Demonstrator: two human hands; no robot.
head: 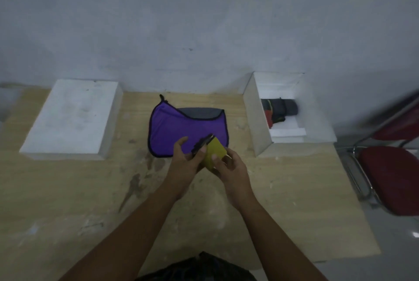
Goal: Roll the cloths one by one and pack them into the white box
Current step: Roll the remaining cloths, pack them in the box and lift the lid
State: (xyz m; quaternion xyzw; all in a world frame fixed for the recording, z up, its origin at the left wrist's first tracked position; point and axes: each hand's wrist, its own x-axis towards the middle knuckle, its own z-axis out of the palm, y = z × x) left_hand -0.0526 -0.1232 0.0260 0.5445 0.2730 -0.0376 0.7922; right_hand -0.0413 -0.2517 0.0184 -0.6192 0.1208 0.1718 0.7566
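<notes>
At frame centre, both hands work a small olive-yellow cloth with dark trim (pixel 213 152), part-rolled and lifted just above the pale wooden bench (pixel 68 201). Left hand (pixel 187 159) pinches the dark rolled end; right hand (pixel 229 165) closes round the lower yellow part. Roll looks loose: a slack grip on either side would likely let it spring open before packing. Flat behind lies a purple cloth with black edging (pixel 181 128) over a grey cloth (pixel 201 113), neither yet rolled. Open white foam box (pixel 254 113), centre right, holds dark rolled cloths (pixel 280 109) at its far end; a fat roll may jam or unseat them. White foam lid (pixel 70 115) at left, well apart.
</notes>
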